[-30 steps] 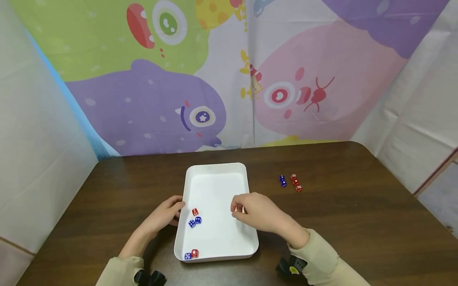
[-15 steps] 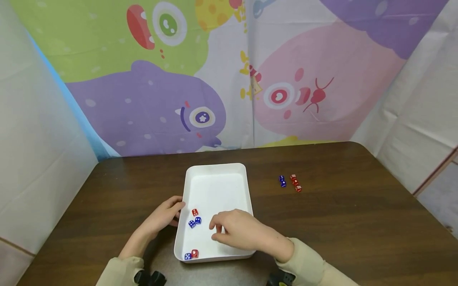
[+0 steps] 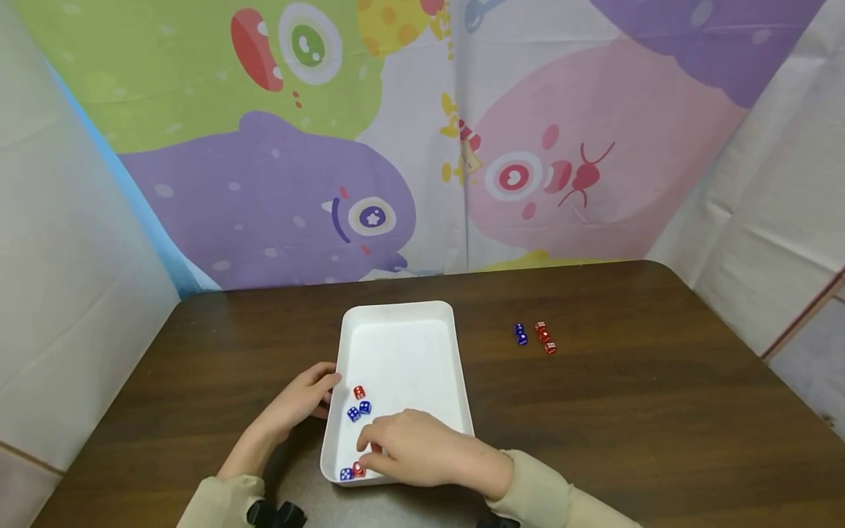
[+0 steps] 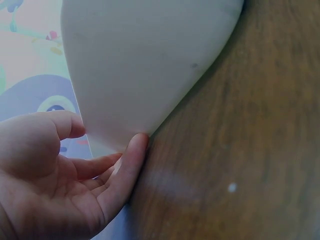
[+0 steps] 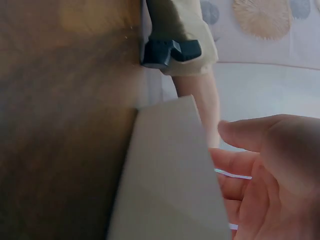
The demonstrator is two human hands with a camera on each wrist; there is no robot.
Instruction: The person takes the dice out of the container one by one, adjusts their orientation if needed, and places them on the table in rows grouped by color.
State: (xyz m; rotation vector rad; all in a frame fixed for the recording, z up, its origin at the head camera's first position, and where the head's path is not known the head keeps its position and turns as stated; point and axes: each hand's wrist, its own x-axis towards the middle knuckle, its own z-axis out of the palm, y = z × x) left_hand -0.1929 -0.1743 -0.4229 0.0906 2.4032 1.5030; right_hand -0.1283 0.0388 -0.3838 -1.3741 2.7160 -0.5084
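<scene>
In the head view my left hand (image 3: 304, 396) holds the left side of a white tray (image 3: 403, 315). The left wrist view has its thumb at the rim and a fingertip low on the outer wall. Over the tray's near part hovers my right hand (image 3: 422, 449), thumb and index finger apart. Its thumb tip is just above a red die (image 3: 358, 471), partly covering it; contact cannot be told. Touching that die on the left is a blue die (image 3: 346, 474). Farther up the tray lie another red die (image 3: 359, 392) and two blue dice (image 3: 365, 407).
Right of the tray, on the dark wooden table (image 3: 627, 381), are two blue dice (image 3: 522, 339) and a row of three red dice (image 3: 544, 336). A cartoon-printed cloth (image 3: 284, 198) hangs behind the table.
My right hand has moved left and toward me, from the tray's right side to the dice in the near left corner. The left hand and the dice have stayed put.
</scene>
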